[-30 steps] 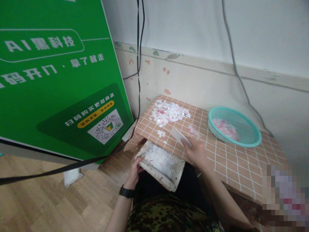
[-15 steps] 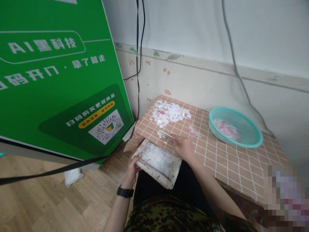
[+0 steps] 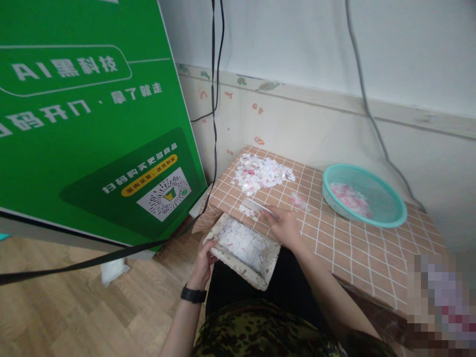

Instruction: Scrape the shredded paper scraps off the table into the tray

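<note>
My left hand [image 3: 205, 262] is closed on the left rim of a shallow cream box [image 3: 238, 268] with a faint floral pattern. Many small white paper scraps [image 3: 240, 243] lie inside it, and the box is held against the table's front edge. In my right hand [image 3: 284, 225] is a flat, pale grey scraper [image 3: 256, 207], its blade low over the tabletop just above the box. A few white scraps [image 3: 247, 210] lie under and beside the blade. Farther back is a loose pile of white and pink scraps [image 3: 260, 173].
A turquoise plastic basket [image 3: 399, 210] with pink and white scraps stands on the checked tablecloth [image 3: 334, 248]. A small pinkish cluster [image 3: 298, 201] lies nearer. The green cabinet [image 3: 111, 163] stands at left, with a black strap [image 3: 111, 265] across it. Cables hang along the wall.
The scraper has turned so that more of its flat face shows, with scraps gathered at its near side. The box and my left hand have stayed almost still.
</note>
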{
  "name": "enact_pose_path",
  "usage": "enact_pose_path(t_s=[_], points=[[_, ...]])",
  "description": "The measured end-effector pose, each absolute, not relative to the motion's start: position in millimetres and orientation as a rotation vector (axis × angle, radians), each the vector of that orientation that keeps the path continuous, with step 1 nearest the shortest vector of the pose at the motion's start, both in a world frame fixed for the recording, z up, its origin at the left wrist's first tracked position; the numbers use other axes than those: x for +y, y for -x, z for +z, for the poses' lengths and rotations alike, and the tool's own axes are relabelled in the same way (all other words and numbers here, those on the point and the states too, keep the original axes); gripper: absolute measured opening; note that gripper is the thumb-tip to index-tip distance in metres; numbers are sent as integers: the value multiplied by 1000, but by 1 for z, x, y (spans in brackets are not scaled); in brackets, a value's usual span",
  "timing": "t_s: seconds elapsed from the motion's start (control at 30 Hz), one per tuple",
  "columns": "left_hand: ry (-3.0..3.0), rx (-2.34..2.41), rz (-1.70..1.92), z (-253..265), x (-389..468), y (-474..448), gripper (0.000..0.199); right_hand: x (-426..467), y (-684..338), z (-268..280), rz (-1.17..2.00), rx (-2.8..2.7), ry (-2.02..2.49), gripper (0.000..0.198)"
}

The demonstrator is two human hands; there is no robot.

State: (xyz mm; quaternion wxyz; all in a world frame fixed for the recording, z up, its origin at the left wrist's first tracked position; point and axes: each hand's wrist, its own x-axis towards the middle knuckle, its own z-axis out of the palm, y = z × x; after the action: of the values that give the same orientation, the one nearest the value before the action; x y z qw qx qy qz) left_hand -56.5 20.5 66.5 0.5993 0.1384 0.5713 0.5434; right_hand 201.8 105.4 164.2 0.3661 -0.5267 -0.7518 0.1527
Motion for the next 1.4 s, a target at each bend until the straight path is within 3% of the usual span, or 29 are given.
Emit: enact_pose_path(t_s=[0.83,1.13,1.4], points=[[-307,1332,1257,65,20,56,54,81,-200,159,281,-2121,1350,28],[-310,1300,1268,68,20,56,54,77,-200,169,633,-1989,1305,23],[-308,1313,1266,66,20,56,53,68,-199,168,537,-2112,1180,24]])
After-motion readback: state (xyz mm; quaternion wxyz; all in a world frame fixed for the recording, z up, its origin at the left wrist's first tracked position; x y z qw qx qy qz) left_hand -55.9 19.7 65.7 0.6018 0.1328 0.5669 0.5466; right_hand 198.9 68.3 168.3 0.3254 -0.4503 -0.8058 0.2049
